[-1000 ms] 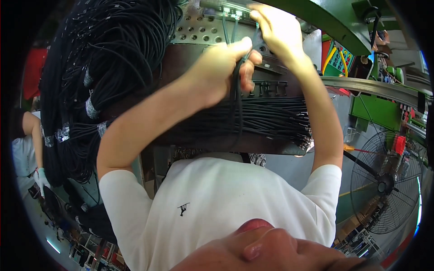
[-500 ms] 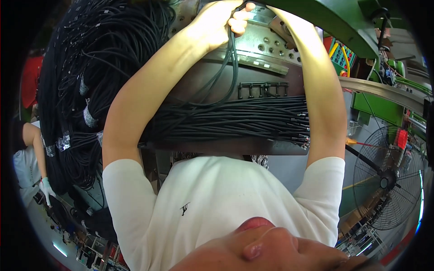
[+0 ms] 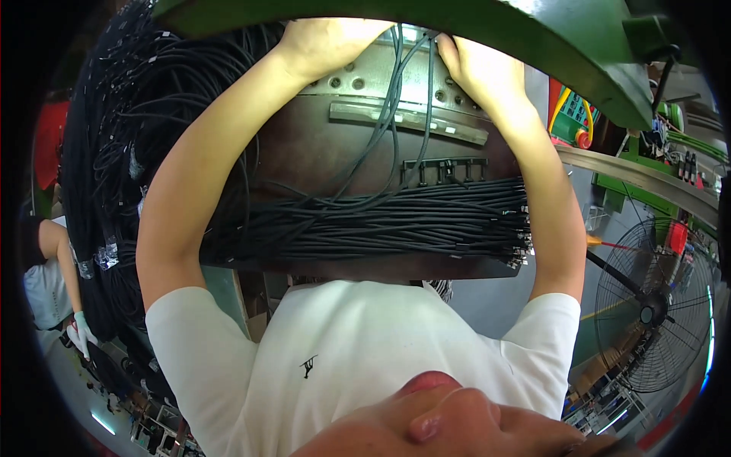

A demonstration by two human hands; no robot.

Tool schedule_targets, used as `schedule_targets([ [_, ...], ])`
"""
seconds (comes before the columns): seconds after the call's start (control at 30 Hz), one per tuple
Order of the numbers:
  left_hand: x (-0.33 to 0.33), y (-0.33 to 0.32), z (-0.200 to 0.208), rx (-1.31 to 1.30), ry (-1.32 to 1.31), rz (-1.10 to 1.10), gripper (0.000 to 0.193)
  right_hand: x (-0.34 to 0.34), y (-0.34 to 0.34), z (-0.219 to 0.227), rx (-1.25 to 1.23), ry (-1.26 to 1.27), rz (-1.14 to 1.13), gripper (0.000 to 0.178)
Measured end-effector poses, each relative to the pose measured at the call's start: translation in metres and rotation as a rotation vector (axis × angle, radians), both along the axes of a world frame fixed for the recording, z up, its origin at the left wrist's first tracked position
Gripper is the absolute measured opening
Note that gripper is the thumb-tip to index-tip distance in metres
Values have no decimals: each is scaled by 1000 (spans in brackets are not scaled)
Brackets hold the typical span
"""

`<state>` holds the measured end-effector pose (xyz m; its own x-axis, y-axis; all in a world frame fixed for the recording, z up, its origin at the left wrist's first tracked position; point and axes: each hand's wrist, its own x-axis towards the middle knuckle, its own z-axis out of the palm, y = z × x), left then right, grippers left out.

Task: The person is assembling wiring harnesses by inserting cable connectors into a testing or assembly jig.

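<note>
Both my hands reach up to the lit metal plate under a green machine frame. My left hand (image 3: 335, 42) is at the plate's left side, its fingers hidden behind the frame. On the other side is my right hand (image 3: 483, 68), its thumb beside a black cable and the other fingers mostly out of sight. Several thin black cables (image 3: 394, 95) hang between the hands, their upper ends hidden. They loop down to a row of black cables (image 3: 381, 228) lying across the table near my body. Whether either hand grips a cable does not show.
The green machine frame (image 3: 411, 9) arches over my hands. A metal bar (image 3: 407, 123) and a small black rack (image 3: 445, 171) lie below the plate. Large black cable coils (image 3: 114, 152) hang at left, near a gloved co-worker's hand (image 3: 82, 333). At right stands a fan (image 3: 652, 306).
My left hand has moved left, away from the cables it was closed around. The cables now hang more spread between my hands. The green frame covers more of the upper view.
</note>
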<state>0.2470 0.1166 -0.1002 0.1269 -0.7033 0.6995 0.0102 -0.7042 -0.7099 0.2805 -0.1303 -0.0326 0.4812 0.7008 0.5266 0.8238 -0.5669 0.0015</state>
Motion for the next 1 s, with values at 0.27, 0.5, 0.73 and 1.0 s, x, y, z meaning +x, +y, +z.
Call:
schedule_targets([
  [0.27,0,3,-17,184,-226,484,30,2,2,-4,-7,63,-39,23],
  [0.5,-37,-9,26,-728,1012,-135,27,26,-16,-8,-24,96,17,22],
  [0.73,-35,-20,48,-637,1098,124,26,9,-6,-5,80,-118,-115,25],
  [1.0,-46,-43,65,-540,1175,52,41,11,-6,-5,200,135,-53,27],
])
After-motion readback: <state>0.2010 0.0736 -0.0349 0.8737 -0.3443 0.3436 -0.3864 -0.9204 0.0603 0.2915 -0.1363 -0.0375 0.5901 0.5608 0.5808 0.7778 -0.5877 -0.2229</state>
